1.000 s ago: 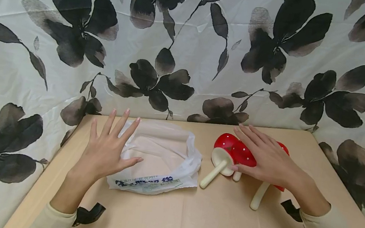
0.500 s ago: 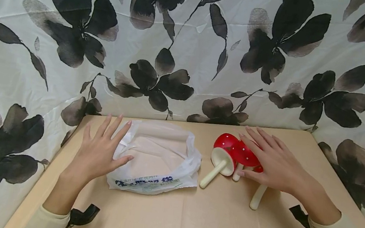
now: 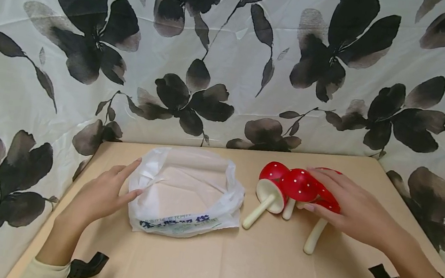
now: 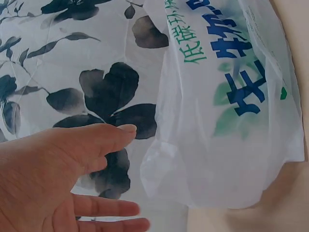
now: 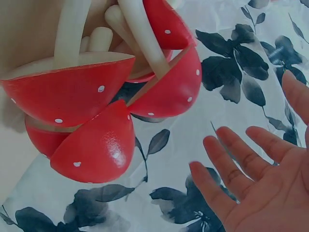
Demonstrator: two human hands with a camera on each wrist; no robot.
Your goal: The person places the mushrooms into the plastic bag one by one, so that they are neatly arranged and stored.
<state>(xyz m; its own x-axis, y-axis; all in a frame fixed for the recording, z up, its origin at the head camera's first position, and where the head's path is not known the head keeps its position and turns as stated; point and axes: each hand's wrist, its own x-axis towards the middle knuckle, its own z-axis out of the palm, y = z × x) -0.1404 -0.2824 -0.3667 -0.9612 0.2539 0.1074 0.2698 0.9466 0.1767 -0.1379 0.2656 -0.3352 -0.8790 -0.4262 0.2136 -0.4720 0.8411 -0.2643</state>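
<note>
Loosely extended and gripping nothing, the left hand (image 3: 103,191) is hovering beside a white plastic bag (image 3: 189,227) gaping at lower centre; the right hand (image 3: 359,213), likewise, near red-capped mushrooms (image 3: 299,184) right of centre.

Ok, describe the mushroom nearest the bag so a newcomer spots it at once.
On the tan table, in the head view, find the white plastic bag. Just right of it sits a cluster of red, white-dotted mushrooms; take the leftmost stem, slanting down toward the bag's lower right corner. That mushroom alone turns a full, round, pale underside to the camera.
</note>
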